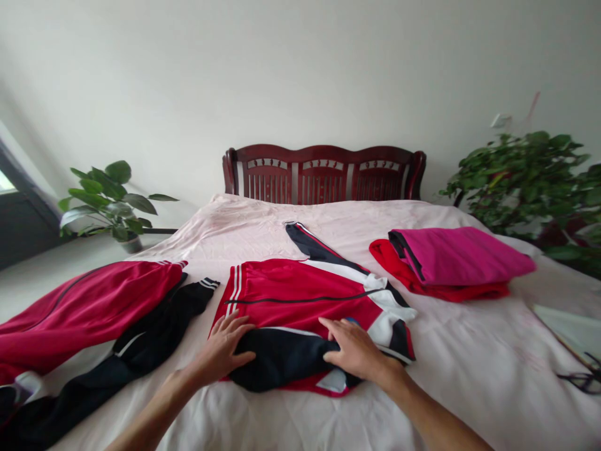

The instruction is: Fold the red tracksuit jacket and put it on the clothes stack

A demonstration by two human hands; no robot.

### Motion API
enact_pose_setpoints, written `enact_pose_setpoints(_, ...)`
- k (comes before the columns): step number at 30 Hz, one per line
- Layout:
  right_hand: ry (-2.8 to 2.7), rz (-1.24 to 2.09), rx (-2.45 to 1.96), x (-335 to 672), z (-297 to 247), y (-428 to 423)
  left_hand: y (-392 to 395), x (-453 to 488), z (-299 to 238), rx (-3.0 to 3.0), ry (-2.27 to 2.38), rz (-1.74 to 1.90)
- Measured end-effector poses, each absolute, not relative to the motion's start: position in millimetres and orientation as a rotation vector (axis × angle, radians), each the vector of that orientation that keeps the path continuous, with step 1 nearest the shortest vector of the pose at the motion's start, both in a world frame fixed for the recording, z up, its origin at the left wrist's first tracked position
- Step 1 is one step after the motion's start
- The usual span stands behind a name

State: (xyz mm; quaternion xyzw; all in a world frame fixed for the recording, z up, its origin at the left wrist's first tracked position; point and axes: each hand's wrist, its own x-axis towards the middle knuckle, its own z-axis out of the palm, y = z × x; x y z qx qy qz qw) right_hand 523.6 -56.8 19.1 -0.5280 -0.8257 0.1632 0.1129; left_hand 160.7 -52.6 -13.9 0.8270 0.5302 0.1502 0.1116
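A pale pink bed [469, 376] filled the view, a dark red wooden headboard [323, 172] against the white wall behind it. In the middle lay a red track jacket [300, 294], its long axis running left to right just ahead of both hands. The left hand [225, 351] and right hand [354, 351] pressed flat on its dark folded sleeve [282, 363], fingers spread, gripping nothing, both equally near. Folded clothes [451, 263] sat well to the right.

Folded magenta garment [462, 255] stacked on folded red cloth [436, 285], right on pale pink bedsheet [469, 376]. Second red-and-black tracksuit [89, 313] sprawled left. Dark carved wooden headboard [323, 172] behind; leafy potted plants [110, 200] flanking.
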Motion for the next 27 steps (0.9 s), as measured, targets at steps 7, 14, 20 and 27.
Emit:
enact_pose_setpoints(7, -2.653, 0.460, -1.185, 538.0, 17.2, -106.2, -120.8, 186.7, 2.3, 2.468, 1.289, 0.395)
enact_pose_setpoints(14, -2.488, 0.878, -1.340, 565.2, 19.1, -127.2, -148.9, 170.4, 16.5, 2.047, 1.197, 0.348)
enact_pose_setpoints(20, -2.440, 0.603, -1.267, 530.6, 27.0, -84.4, -81.5, 179.0, 12.8, 2.157, 1.480, 0.554)
enact_pose_setpoints(27, -2.643, 0.477, -1.279, 512.1, -6.9, -90.8, -20.4, 194.5, -34.3, 2.498, 1.766, 0.283)
